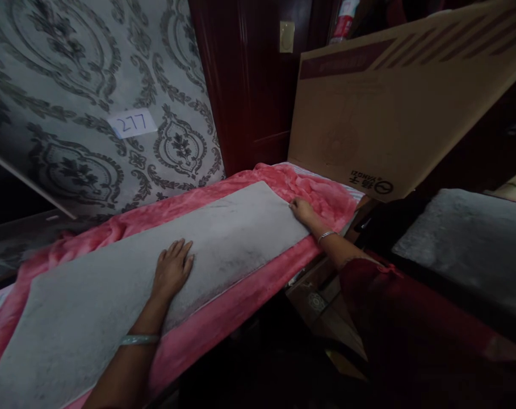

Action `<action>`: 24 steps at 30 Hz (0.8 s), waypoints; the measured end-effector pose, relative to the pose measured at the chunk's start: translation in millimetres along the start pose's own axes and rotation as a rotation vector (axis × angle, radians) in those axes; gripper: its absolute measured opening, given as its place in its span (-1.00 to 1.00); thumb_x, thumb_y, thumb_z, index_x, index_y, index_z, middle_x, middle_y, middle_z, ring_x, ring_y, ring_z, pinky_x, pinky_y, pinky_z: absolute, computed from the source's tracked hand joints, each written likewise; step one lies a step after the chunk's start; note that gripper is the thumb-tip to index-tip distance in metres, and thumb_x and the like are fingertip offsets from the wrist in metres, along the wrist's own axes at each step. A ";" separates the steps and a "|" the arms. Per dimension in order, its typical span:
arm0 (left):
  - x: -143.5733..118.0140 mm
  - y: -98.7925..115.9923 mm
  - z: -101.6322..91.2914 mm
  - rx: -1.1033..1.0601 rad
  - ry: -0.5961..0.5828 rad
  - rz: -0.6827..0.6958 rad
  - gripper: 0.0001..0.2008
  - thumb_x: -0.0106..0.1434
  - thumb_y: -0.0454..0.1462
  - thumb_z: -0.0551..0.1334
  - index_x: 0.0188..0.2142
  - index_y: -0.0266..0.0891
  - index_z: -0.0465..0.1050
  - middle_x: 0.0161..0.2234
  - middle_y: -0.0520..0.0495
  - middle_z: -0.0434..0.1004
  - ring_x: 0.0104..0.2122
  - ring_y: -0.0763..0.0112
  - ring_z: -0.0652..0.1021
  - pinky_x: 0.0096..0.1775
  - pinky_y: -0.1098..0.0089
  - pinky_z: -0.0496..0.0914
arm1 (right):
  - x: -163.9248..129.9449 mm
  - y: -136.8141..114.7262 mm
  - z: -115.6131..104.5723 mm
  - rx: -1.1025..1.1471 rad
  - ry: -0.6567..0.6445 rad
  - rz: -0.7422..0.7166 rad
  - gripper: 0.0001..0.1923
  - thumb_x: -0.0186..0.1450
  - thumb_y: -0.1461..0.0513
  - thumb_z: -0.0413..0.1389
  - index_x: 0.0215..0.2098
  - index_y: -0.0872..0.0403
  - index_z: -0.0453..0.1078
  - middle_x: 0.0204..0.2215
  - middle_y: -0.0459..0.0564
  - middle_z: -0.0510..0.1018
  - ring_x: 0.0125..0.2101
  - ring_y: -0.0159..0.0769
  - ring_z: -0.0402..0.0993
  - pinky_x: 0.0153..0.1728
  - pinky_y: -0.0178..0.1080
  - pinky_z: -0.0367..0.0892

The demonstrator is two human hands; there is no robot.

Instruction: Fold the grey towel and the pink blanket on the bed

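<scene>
A long grey plush mat (236, 227) lies spread over a pink fleece blanket (223, 321). My left hand (172, 271) rests palm down near the mat's middle, fingers stretched and slightly apart, with a pale green bangle on the wrist. At the mat's far right end, my right hand (302, 210) has its fingers curled onto the edge, pinching it. The fingertips there are partly hidden. The mat looks mostly flat, with faint creases and darker smudges near its far and front edges.
Behind the blanket stands a patterned wall (181, 142) with a paper marked 277 (133, 123). A large cardboard box (368, 113) rises at the back right, beside a dark red wooden panel (253, 85). Another grey plush piece (474, 244) lies at right.
</scene>
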State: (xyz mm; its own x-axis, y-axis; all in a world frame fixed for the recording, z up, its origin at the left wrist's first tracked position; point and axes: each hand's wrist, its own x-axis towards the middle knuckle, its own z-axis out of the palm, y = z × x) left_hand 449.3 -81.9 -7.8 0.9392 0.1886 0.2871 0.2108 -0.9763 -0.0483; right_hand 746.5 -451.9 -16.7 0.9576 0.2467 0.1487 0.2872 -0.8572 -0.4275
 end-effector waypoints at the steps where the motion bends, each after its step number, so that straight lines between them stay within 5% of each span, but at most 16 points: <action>1: 0.0 0.1 0.0 0.001 0.002 0.000 -0.48 0.42 -0.17 -0.02 0.29 -0.23 0.34 0.32 -0.25 0.30 0.33 0.06 0.29 0.27 -0.04 0.21 | -0.4 1.8 -1.4 0.000 -0.008 -0.014 -0.70 0.45 0.19 -0.03 -0.02 0.16 0.46 -0.09 0.17 0.60 -0.11 -0.16 0.52 -0.14 -0.27 0.33; 19: -0.3 -1.2 0.3 0.003 -0.003 0.010 -0.48 0.43 -0.17 -0.02 0.29 -0.27 0.34 0.32 -0.28 0.30 0.33 0.04 0.29 0.27 -0.07 0.22 | -12.5 4.4 -5.2 -0.066 0.010 -0.046 -0.75 0.40 0.25 0.04 -0.09 0.19 0.51 -0.16 0.21 0.60 -0.17 -0.09 0.52 -0.16 -0.19 0.34; 24: -0.5 -4.6 5.1 0.011 0.015 0.007 -0.49 0.42 -0.17 -0.01 0.28 -0.26 0.36 0.31 -0.27 0.31 0.32 0.02 0.31 0.26 -0.09 0.24 | -25.6 -15.6 -13.0 -0.098 0.094 -0.183 -0.64 0.39 0.33 -0.02 0.09 0.24 0.42 0.04 0.31 0.49 0.06 -0.03 0.39 0.06 -0.11 0.25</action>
State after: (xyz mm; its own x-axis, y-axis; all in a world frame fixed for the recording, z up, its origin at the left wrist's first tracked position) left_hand 449.3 -77.0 -12.6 0.9366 0.1801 0.3007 0.2074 -0.9763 -0.0613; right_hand 717.3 -450.7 -2.3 0.8822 0.3625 0.3005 0.4479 -0.8429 -0.2982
